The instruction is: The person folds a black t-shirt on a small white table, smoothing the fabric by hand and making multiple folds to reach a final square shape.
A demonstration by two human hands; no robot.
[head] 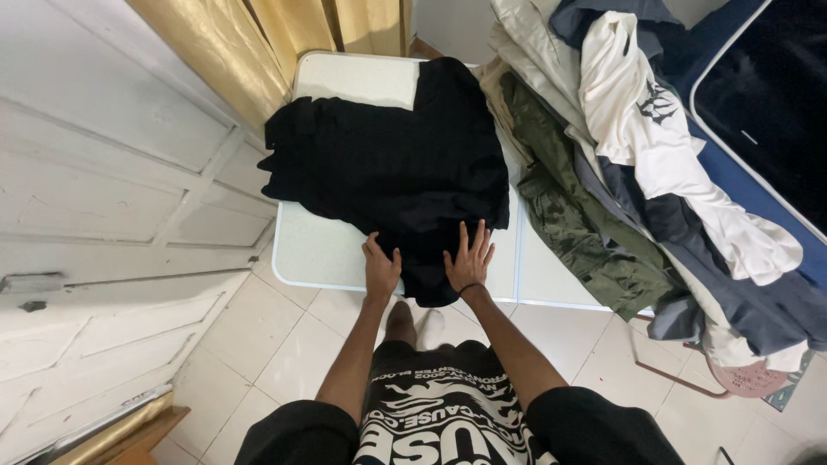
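A black garment (396, 164) lies spread on a small white table (314, 254), its lower edge hanging over the near side. My left hand (380, 265) rests flat on the garment's near left part, fingers apart. My right hand (470, 256) presses flat on the near right part, fingers spread, with a dark band at the wrist. Neither hand grips the cloth.
A heap of clothes (637, 155), olive, white, beige and navy, lies on the table's right side and hangs off it. A white panelled door (112, 172) stands at the left, gold curtains (258, 34) behind. A dark blue case (767, 95) is at the far right.
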